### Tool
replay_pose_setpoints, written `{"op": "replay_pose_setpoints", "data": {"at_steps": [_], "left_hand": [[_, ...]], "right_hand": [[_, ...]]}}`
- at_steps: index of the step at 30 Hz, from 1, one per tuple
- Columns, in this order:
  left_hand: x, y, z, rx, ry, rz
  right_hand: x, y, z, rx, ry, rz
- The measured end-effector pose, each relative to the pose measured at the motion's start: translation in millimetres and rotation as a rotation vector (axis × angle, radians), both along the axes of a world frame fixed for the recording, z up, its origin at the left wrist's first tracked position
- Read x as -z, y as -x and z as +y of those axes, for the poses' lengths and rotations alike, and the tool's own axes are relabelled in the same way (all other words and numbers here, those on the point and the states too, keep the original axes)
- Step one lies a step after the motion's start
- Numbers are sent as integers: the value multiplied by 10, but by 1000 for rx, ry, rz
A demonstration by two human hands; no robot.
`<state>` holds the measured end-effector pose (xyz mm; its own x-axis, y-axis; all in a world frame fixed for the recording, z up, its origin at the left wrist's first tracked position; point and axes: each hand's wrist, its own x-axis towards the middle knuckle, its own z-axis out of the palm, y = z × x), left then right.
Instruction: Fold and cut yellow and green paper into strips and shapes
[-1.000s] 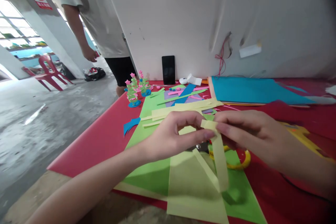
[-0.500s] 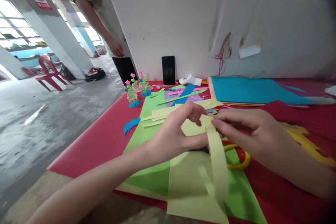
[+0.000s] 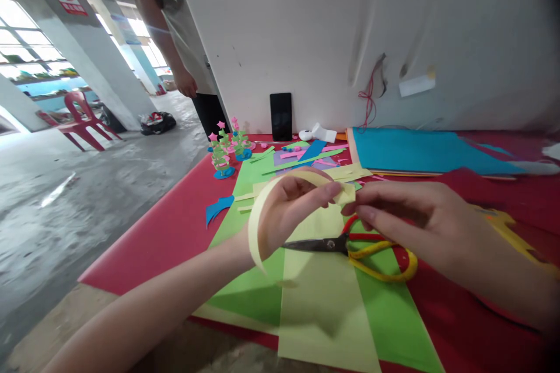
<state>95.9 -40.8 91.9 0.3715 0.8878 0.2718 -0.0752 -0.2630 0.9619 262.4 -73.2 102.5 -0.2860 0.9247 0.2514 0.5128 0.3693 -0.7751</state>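
Left hand [image 3: 284, 213] and right hand [image 3: 415, 221] pinch a yellow strip [image 3: 255, 221] above the scissors [image 3: 350, 245].

left hand [image 3: 284, 213], right hand [image 3: 413, 218]; fingers [image 3: 321, 191] seemingly pinched

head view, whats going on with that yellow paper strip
A person at a red table handles a pale yellow paper strip with bare hands. The left hand and right hand both pinch its folded end, and the rest curls in a loop around the left hand. Scissors lie on a pale yellow sheet over a green sheet, just below the hands. Another person stands beyond the table's far left corner.
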Motion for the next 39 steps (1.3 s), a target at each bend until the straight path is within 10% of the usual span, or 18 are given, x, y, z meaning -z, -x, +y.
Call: {"op": "replay_pose_setpoints", "data": {"at_steps": [39], "left_hand": [[-10, 27, -57, -17, 140, 91]], "right_hand": [[74, 28, 32, -4, 189, 118]]}}
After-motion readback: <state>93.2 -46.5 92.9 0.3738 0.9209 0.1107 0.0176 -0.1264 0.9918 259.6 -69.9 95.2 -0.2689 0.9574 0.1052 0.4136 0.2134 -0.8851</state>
